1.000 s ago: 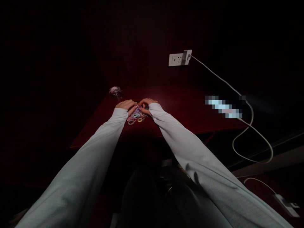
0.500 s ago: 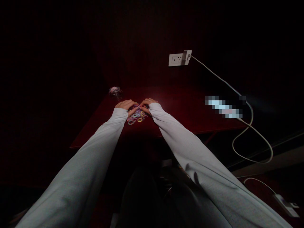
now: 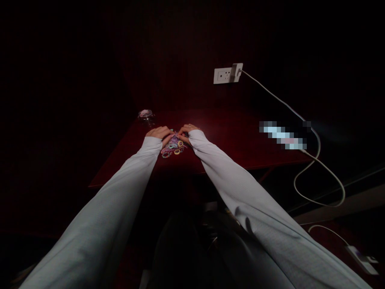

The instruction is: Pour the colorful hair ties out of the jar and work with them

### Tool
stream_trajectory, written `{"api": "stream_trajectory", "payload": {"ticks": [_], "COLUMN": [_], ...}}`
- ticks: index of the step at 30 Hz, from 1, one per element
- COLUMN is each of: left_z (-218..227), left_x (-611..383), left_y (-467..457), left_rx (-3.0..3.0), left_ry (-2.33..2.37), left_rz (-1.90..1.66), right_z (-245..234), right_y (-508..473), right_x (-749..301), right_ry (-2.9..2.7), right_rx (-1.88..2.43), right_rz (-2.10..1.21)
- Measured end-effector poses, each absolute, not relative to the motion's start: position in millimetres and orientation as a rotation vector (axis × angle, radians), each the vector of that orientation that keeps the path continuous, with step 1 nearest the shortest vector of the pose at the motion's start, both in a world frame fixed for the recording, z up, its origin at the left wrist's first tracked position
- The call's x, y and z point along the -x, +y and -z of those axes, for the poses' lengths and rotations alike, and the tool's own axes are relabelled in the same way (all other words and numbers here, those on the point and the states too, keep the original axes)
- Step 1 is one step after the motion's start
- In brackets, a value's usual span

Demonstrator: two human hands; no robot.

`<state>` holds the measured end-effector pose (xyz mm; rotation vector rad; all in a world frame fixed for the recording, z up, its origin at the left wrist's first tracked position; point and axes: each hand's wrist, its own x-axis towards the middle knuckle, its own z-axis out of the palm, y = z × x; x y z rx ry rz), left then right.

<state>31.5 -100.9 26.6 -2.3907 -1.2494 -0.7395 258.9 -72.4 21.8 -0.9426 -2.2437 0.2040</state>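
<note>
Several small hair ties [image 3: 171,149] in purple, pink, yellow and grey-green lie in a heap on the dark red table [image 3: 228,140]. My left hand [image 3: 158,133] curls over the left side of the heap, its thumb and fingers closed at a purple hair tie. From the other side, my right hand [image 3: 185,132] reaches in with thumb and fingertips pinched at the same spot, close to the left fingertips. Which ties lie between the fingers is hard to make out. A yellow ring-shaped hair tie [image 3: 177,152] shows at the heap's near edge.
A clear jar [image 3: 146,116] with pinkish contents or top stands at the table's back left. On the right lies a pixelated bright device [image 3: 282,135] with a white cable [image 3: 279,98] running to a wall socket [image 3: 223,75]. A power strip [image 3: 362,259] is low on the right.
Both hands shift only slightly at the heap. A bit of greenish hair tie now shows beyond the left fingertips. The jar, device and cable stay put.
</note>
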Motion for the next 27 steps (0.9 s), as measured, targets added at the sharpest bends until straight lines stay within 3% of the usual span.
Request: {"api": "stream_trajectory", "payload": {"ticks": [27], "left_z": [-31], "left_x": [-40], "left_y": [-111], "left_rx": [2.256], "left_ry": [-1.4], "left_rz": [0.85], "right_z": [-29], "right_y": [-79], "right_x": [-265], "right_ry": [-2.187], "right_rx": [1.018], "right_rz": [-0.238]}}
